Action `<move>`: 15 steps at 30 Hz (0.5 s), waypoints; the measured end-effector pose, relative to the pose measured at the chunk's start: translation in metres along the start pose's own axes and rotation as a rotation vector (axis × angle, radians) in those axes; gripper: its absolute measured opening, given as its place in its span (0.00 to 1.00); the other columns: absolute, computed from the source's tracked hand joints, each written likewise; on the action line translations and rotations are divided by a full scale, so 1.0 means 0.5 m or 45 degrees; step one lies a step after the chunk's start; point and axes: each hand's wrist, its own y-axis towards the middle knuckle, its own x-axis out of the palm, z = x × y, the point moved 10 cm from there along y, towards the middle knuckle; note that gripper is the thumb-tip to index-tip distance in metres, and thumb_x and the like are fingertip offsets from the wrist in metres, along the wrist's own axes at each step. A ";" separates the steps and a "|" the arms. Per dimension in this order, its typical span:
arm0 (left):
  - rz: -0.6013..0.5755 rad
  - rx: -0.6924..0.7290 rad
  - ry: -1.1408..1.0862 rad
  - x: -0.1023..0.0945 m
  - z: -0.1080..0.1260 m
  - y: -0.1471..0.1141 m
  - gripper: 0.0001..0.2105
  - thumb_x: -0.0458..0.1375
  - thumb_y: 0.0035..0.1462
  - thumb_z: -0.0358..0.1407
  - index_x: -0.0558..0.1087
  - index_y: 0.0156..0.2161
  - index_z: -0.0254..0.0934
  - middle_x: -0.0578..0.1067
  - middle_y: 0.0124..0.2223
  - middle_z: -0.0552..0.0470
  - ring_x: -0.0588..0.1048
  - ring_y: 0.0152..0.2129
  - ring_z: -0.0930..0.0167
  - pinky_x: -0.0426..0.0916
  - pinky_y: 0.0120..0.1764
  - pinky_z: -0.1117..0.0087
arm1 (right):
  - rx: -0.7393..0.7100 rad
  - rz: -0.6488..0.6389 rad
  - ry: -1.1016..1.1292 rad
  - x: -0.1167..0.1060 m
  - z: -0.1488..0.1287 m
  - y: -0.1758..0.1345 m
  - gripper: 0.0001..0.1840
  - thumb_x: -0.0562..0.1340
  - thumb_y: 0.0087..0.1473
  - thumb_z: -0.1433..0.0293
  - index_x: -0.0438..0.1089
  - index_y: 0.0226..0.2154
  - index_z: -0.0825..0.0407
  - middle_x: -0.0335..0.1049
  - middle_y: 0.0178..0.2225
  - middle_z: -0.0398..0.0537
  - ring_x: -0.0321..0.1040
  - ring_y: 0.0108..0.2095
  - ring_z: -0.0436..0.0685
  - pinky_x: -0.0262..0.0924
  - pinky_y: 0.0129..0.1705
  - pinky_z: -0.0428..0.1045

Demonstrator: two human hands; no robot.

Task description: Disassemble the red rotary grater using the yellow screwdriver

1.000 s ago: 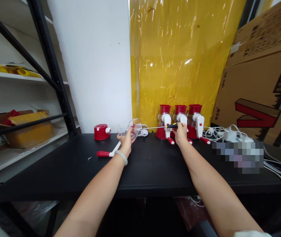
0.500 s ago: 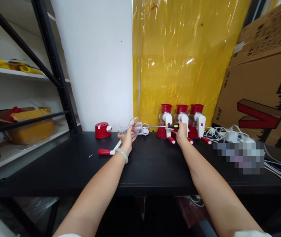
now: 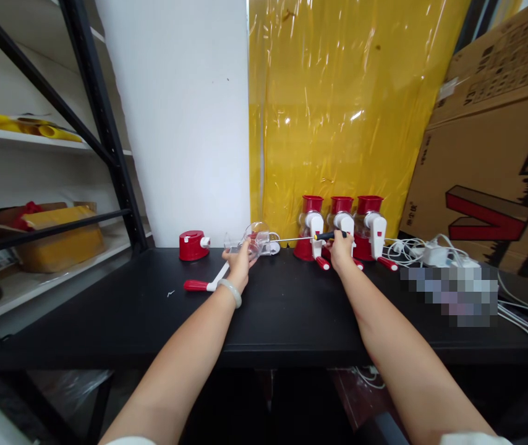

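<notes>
My left hand is closed around a clear plastic grinder body, held above the black tabletop. My right hand grips the black and yellow handle of a long screwdriver, whose shaft points left to the clear body. Whether its tip touches a screw is too small to tell. A white round part shows just behind the clear body. Left of my left hand stands a red grinder base with a white knob. A white crank with a red handle lies in front of it.
Three red and white rotary graters, such as the nearest, stand in a row behind my right hand. White cables and adapters lie at right, beside a blurred patch. A large cardboard box leans at right; a metal shelf post rises at left.
The screwdriver's handle has turned, showing more black and less yellow. My right hand's fingers have shifted on it. The clear body has moved very slightly; everything else stays in place.
</notes>
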 end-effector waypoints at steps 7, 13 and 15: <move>-0.003 -0.013 0.000 -0.001 -0.003 0.002 0.40 0.70 0.56 0.39 0.49 0.63 0.42 0.78 0.44 0.44 0.83 0.33 0.65 0.79 0.39 0.62 | 0.125 0.016 0.122 0.002 0.000 -0.009 0.12 0.60 0.51 0.66 0.63 0.40 0.47 0.69 0.31 0.37 0.69 0.25 0.47 0.61 0.25 0.42; -0.029 -0.004 0.046 0.003 -0.002 0.000 0.40 0.69 0.57 0.40 0.47 0.64 0.42 0.79 0.44 0.44 0.83 0.32 0.66 0.79 0.40 0.61 | 0.170 -0.012 0.178 0.010 -0.002 -0.016 0.16 0.57 0.52 0.67 0.61 0.45 0.44 0.72 0.31 0.37 0.73 0.29 0.51 0.63 0.27 0.45; -0.023 0.006 0.046 0.002 -0.001 0.000 0.40 0.69 0.57 0.39 0.47 0.64 0.42 0.78 0.45 0.43 0.83 0.32 0.66 0.79 0.40 0.61 | 0.196 -0.007 0.189 0.009 0.000 -0.019 0.14 0.56 0.52 0.68 0.61 0.44 0.44 0.71 0.29 0.36 0.72 0.27 0.51 0.63 0.27 0.45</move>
